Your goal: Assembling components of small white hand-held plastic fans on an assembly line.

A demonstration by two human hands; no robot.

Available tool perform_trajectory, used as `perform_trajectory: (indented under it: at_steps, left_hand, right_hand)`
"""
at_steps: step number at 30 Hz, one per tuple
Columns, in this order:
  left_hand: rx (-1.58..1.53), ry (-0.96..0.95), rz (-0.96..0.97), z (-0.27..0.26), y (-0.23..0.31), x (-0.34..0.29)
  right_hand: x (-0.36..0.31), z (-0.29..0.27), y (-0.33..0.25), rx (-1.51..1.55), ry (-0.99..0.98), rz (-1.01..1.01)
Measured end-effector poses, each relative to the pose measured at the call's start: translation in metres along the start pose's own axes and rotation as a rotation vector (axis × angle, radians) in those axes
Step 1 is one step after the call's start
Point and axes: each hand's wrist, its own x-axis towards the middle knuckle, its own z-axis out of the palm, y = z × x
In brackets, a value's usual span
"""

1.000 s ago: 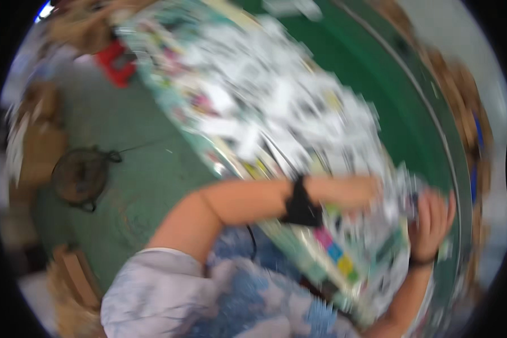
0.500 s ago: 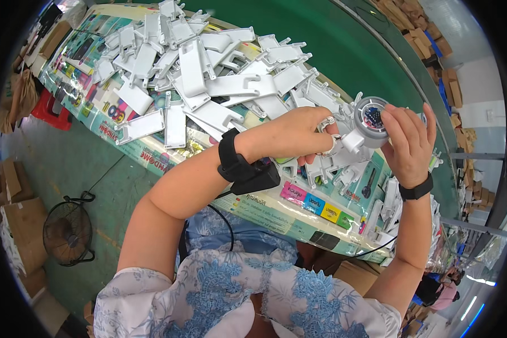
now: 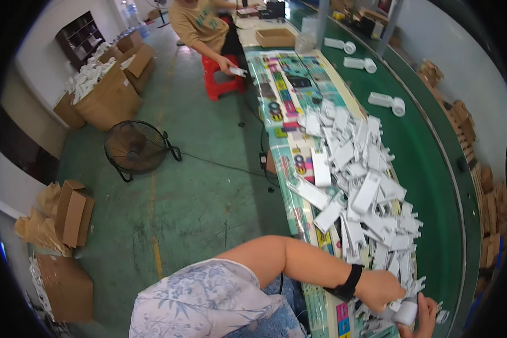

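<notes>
At the lower right, my right hand grips a white, round-headed plastic part with a short neck, its fingers around the far side of the head. My left hand is closed beside that neck, on a white forked plastic piece mostly hidden by its fingers. Whether the two parts are joined I cannot tell. Both hands are low over the table, at the near end of a heap of flat white forked plastic pieces.
A green conveyor belt runs along the right, carrying several white round-headed assemblies. On the floor at left are a black fan and cardboard boxes. A seated co-worker on a red stool holds a white piece.
My view has swung left along the table, putting both hands at the lower right. The round head's grey-ringed face has turned out of sight. Both hands keep their grips.
</notes>
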Motion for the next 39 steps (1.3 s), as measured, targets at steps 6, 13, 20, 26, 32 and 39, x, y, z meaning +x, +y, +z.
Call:
perform_trajectory:
  at_steps: [6,13,20,26,32,39]
  left_hand:
    - [-0.006,0.092,0.127,0.008,-0.001,-0.004]
    - [-0.276,0.046,0.009,-0.013,0.017,0.003]
    - [-0.392,0.22,0.15,-0.018,-0.016,0.014]
    - [-0.815,0.21,0.011,-0.057,0.007,-0.003]
    - [-1.031,0.229,-0.08,-0.022,-0.006,0.018]
    - [-1.237,0.027,0.0,-0.011,0.001,0.012]
  right_hand:
    - [0.006,0.005,0.008,0.042,-0.083,0.012]
    - [0.047,-0.058,-0.072,-0.196,0.101,-0.264]
    - [0.167,-0.063,-0.19,-0.027,0.447,-0.55]
    - [0.148,-0.053,-0.184,0.052,0.384,-0.37]
    - [0.068,-0.005,-0.063,-0.212,0.534,0.009]
    - [0.05,0.027,-0.043,0.444,0.714,0.022]
